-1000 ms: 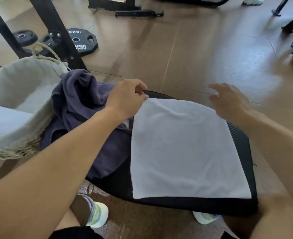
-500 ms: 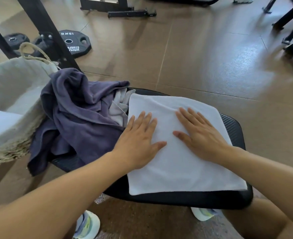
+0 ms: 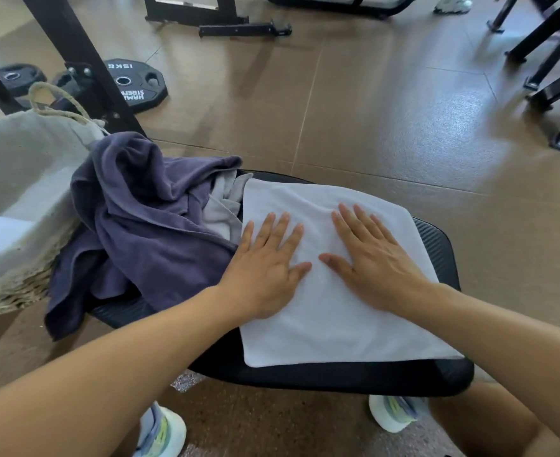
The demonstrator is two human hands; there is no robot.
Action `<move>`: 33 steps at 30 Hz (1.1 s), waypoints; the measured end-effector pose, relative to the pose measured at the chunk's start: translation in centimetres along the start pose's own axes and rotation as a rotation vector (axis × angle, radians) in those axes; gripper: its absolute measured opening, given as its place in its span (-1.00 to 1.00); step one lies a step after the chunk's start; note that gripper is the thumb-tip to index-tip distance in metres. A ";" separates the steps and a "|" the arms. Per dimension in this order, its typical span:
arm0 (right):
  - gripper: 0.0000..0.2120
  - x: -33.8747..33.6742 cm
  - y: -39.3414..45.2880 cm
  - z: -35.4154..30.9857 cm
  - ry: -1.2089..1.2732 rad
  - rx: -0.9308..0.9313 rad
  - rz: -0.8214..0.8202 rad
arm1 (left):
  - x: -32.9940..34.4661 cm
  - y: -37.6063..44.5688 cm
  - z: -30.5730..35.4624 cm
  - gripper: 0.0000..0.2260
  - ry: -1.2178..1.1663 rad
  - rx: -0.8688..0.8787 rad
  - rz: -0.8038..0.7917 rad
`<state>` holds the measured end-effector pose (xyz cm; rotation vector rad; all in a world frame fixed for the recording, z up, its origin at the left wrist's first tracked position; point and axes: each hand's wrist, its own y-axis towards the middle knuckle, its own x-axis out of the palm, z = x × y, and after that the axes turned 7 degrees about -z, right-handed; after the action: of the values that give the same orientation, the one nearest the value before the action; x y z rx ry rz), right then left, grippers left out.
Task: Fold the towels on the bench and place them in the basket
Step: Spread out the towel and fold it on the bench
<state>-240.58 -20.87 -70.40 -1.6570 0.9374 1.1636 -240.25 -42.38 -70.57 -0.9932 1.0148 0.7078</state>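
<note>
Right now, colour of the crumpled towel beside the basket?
Dark purple-blue towel, plain, seen in the head view.

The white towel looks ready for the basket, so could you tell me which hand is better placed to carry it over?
Probably the left hand: it presses flat on the white towel at the edge nearest the basket, which stands to the left.

The floor [image 3: 371,103] is made of big brown tiles, and it shines where the light falls on it. A round black weight plate [image 3: 133,84] lies flat on the floor. Right beside the plate, a black metal post [image 3: 74,57] slants up. Far to the right of the plate stand more black metal legs [image 3: 549,57].
</note>
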 end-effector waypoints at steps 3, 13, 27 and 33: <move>-0.27 0.5 -2.2 -3.9 0.083 -0.076 0.232 | -1.3 -0.2 -1.1 -0.47 0.033 0.010 0.032; -0.14 2.9 -5.5 -10.1 -0.091 -0.533 -0.102 | -3.3 0.4 -3.7 -0.50 0.107 -0.095 0.086; -0.89 1.9 -5.1 -9.3 0.332 -0.489 0.014 | -4.3 -1.3 -2.7 -0.86 -0.565 0.176 0.181; -0.77 -1.4 -3.1 -7.9 0.875 -0.084 -0.134 | -5.2 -3.2 -2.6 -0.63 -0.870 0.197 0.068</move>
<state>-235.84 -27.15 -66.96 -2.3062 1.2701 0.3490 -240.42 -46.22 -65.19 -0.3928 0.3376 0.9540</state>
